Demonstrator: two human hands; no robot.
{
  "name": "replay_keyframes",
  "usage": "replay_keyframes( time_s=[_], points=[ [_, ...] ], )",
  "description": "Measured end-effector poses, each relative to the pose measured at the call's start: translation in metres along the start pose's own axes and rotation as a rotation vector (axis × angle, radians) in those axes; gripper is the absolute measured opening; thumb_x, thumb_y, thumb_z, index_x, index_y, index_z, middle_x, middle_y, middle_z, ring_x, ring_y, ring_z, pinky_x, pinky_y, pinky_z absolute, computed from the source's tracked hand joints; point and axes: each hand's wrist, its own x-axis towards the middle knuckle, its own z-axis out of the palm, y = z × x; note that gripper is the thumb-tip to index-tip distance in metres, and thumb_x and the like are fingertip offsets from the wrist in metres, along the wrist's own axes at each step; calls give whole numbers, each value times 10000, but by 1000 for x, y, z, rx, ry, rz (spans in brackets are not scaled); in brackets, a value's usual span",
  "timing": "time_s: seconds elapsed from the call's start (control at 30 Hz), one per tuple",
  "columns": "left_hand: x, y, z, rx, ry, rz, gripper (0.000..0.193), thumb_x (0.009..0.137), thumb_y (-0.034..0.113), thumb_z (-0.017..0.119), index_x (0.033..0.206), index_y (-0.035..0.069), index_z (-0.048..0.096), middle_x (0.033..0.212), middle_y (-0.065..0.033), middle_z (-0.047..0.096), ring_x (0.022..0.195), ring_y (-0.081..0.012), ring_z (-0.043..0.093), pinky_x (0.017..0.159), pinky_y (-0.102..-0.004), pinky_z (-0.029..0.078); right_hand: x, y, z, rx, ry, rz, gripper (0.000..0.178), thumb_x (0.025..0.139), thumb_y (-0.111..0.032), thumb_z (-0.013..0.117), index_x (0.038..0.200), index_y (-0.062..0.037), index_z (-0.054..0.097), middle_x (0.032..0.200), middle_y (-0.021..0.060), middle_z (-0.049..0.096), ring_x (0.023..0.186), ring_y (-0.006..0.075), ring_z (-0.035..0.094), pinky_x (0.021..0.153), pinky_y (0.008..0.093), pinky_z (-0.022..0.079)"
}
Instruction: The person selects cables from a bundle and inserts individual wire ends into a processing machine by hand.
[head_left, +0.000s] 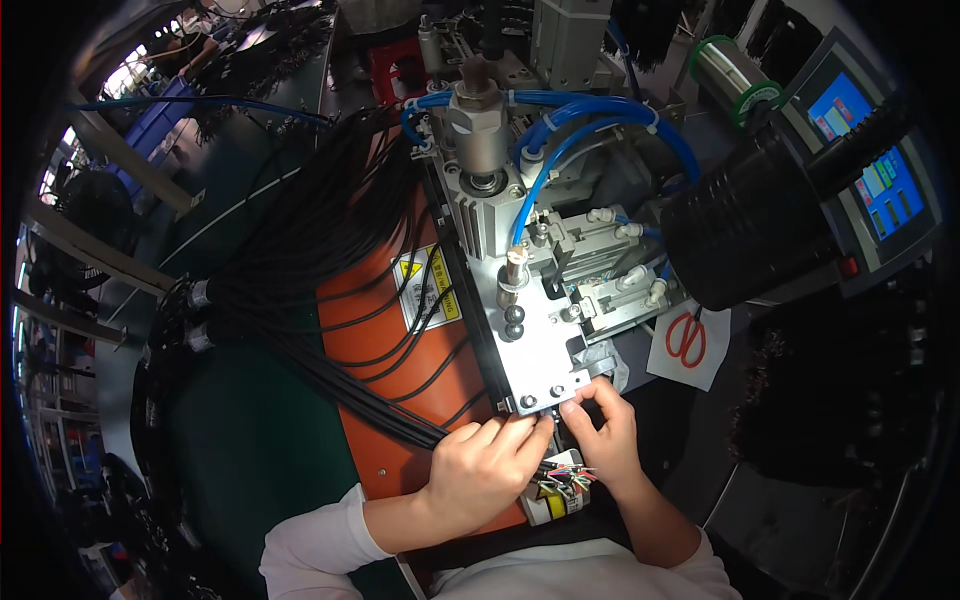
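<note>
My left hand is closed over a bundle of black cables at the front of the machine. Beyond it, the cable ends with stripped, many-coloured wires stick out to the right. Its fingertips reach the front edge of the machine's metal plate. My right hand has thumb and forefinger close together at the same edge, just right of the left fingertips. Whatever lies between them is too small and hidden to make out. Several single black cables run across the orange base into the machine's left side.
A pneumatic cylinder with blue air hoses rises behind the plate. To the right are red-handled scissors on white paper, a black lamp-like cylinder, a touch screen and a wire spool. Black cables fan out at left.
</note>
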Motion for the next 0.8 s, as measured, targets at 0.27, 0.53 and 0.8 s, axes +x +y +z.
replay_keyframes(
  time_s=[0.27, 0.53, 0.8],
  points=[
    [-5, 4, -13, 162, -126, -75, 175, 701, 108, 694, 862, 41, 675, 674, -4, 512, 521, -111, 530, 443, -222, 390, 12, -8, -30, 157, -227, -352, 163, 728, 11, 740, 868, -32, 670, 821, 67, 669, 795, 194, 622, 728, 274, 469],
    [6, -7, -13, -241, 76, 50, 163, 729, 162, 651, 875, 94, 679, 821, -23, 592, 647, -132, 579, 585, -258, 452, 0, -15, -23, 420, -330, -451, 195, 684, -16, 769, 865, -20, 697, 862, 81, 684, 824, 210, 619, 762, 314, 451],
    [-2, -6, -17, -290, 266, 145, 314, 771, 194, 678, 1068, 97, 703, 1046, 14, 606, 824, -112, 502, 693, -227, 434, 1, -35, -27, 430, -242, -373, 183, 711, 8, 751, 885, -9, 695, 838, 89, 663, 768, 203, 597, 732, 309, 449]
  ],
)
